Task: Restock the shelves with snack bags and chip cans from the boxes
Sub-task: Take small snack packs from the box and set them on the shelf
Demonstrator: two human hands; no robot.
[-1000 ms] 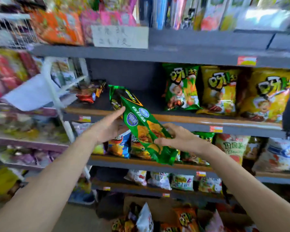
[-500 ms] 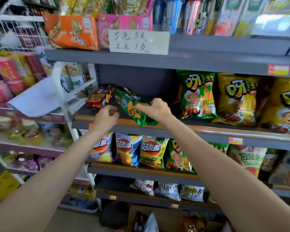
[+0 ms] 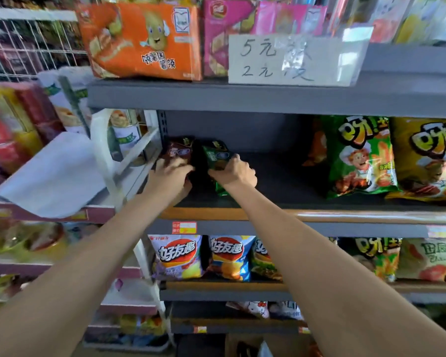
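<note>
hands: both reach deep into the middle shelf [image 3: 281, 213] at its left end, close together but not touching.
right hand [image 3: 233, 173]: fingers curled round the lower half of the green snack bag [image 3: 216, 157], clamped on it; bag stands roughly upright, bottom edge on or just above the shelf floor, can't tell which.
left hand [image 3: 171, 176]: fingers spread and fairly straight, resting against the front of the brown snack bag [image 3: 179, 152]; reads as steadying, not gripping. Blurred, so contact is a judgement.
green bag location: back-left of the middle shelf, just beside the brown bag, well apart from the green chip bags [image 3: 358, 161] at the right.
handling (judged): light, air-filled foil pouch. Soft, crushes easily, contents brittle. Glossy film, so somewhat slippery. Won't stand reliably by itself; likely wants the brown bag or the back wall to lean on.
grip point (judged): sealed top or bottom seam, or a light pinch on the sides. Avoid squeezing the belly. The present hold low on the bag is fine for seating it upright.
risk (judged): letting go before it leans on something, bag tips forward; pushing hard knocks the brown bag over.
around: bare shelf floor between these bags and the stock at right; price card [image 3: 289, 59] on the shelf above; blue chip bags [image 3: 228, 257] on the shelf below.
</note>
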